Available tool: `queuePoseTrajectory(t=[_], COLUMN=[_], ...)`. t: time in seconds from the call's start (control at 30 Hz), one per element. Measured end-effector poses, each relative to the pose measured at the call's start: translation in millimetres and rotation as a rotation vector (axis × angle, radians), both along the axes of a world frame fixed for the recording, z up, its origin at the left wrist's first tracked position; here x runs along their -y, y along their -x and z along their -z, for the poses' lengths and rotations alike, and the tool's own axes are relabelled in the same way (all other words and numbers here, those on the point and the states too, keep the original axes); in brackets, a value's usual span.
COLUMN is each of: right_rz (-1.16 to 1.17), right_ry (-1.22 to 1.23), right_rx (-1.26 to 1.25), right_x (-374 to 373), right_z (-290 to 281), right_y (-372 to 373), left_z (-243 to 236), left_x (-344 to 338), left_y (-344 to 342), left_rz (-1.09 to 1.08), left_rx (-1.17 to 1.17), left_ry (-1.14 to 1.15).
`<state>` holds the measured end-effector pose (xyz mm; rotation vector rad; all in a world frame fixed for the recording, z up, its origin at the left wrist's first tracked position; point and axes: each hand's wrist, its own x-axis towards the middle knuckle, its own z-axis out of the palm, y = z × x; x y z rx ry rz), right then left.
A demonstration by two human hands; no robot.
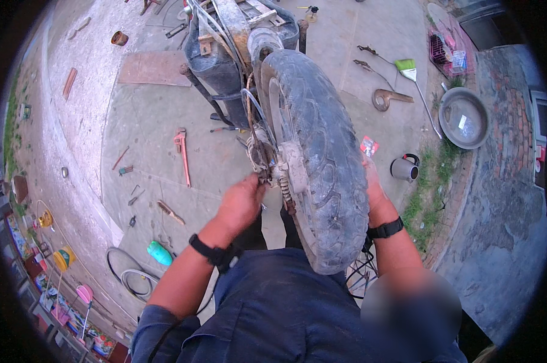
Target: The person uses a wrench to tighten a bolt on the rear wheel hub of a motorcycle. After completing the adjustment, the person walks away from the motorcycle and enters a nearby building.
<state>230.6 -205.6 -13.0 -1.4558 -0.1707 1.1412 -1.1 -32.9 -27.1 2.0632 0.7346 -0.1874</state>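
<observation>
A worn black tyre (322,139) on a rusty wheel stands upright before me, attached to a vehicle with dark side tanks or panels (216,66). Cables run down to its corroded hub assembly (294,166), below which sits a small coil spring (285,190). My left hand (242,202) has its fingers closed at a metal fitting left of the hub. My right hand (375,190) is against the tyre's right side, its fingertips hidden behind the rubber.
On the concrete lie a red pipe wrench (182,157), brush (170,212), hoses (131,275), teal bottle (159,253), flat iron tool (394,98) and green broom (406,69). At right are a kettle (404,169), metal basin (452,118), pink cage (446,45) and brick wall (515,133).
</observation>
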Motion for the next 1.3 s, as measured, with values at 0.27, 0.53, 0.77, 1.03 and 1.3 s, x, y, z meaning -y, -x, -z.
queuePoseTrajectory(t=[0.27,0.53,0.77,1.03,1.3], right_rz=[-0.016,0.017,0.0,0.007,-0.006], right_ry=[0.017,0.063,0.057,0.031,0.059], right_rx=[0.045,-0.004,0.064,0.07,0.096], right_x=[-0.1,3.5,8.5,10.8,4.4], right_z=[-3.5,15.3,25.2,27.8,3.2], right_y=[1.9,-0.8,-2.2,-0.7,1.8], left_z=[14.2,-42.1,-64.3,-63.4,19.3], left_x=[-34.2,13.3,12.9,7.1,-4.4], left_y=[0.2,20.7,3.7,-4.4,-1.8], left_rz=[0.015,-0.276,-0.318,-0.335,0.073], left_rx=[0.129,-0.102,-0.072,-0.062,0.036], left_ry=[-0.364,0.939,1.145,1.219,-0.172])
